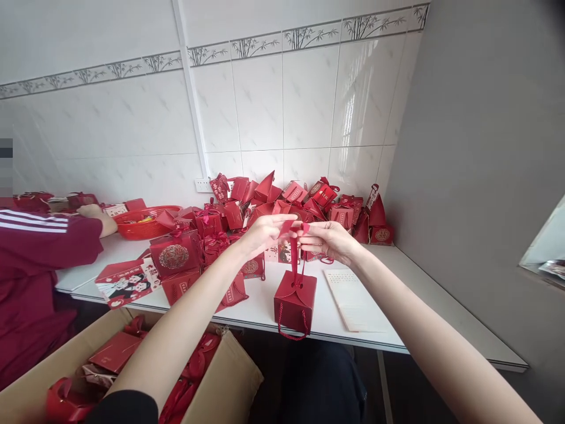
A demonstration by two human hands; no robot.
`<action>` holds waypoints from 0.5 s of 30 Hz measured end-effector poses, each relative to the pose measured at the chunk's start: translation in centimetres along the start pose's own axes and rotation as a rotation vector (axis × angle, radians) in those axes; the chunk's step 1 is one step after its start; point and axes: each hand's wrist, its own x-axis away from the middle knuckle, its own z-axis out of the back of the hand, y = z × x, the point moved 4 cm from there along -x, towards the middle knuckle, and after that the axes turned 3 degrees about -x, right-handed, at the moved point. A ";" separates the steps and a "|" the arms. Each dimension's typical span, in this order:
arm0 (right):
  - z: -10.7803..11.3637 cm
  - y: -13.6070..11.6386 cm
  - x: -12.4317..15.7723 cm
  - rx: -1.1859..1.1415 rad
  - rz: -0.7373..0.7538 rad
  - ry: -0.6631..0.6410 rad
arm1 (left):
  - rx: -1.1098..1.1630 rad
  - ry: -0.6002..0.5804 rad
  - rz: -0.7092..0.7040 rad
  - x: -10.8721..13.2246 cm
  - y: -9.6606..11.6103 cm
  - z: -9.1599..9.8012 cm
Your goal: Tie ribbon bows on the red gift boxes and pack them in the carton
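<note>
A small dark red gift box (295,300) stands at the table's front edge, with a red rope handle (292,337) hanging down its front. From its top a red ribbon (294,256) runs up to both hands. My left hand (267,234) pinches one part of the ribbon from the left. My right hand (329,238) grips another part from the right, its fingertips close to those of the left. Both hands are above the box, and neither touches its walls. Exactly how the ribbon lies between the fingers is partly hidden.
Several red gift boxes (265,194) are heaped along the wall. A notepad (353,300) lies right of the box. An open cardboard carton (233,365) with red boxes stands below left. A red basket (136,227) is near a co-worker's maroon sleeve (66,235). A grey wall bounds the right.
</note>
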 end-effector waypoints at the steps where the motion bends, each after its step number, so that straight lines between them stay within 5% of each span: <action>1: 0.2 0.0 -0.1 0.014 0.036 0.056 | -0.022 -0.007 -0.001 -0.1 0.0 -0.1; 5: 0.6 -1.1 0.0 0.147 0.374 0.137 | -0.160 0.023 -0.029 -0.5 0.1 -0.5; 8: 0.4 -1.6 0.5 0.286 0.568 0.203 | -0.393 0.154 -0.135 -1.0 0.7 -0.8; 11: 0.2 -1.7 0.7 0.336 0.639 0.269 | -0.601 0.282 -0.286 -1.4 1.6 -1.3; 15: 0.3 -1.9 0.8 0.349 0.648 0.309 | -0.496 0.236 -0.328 -1.8 1.4 -2.2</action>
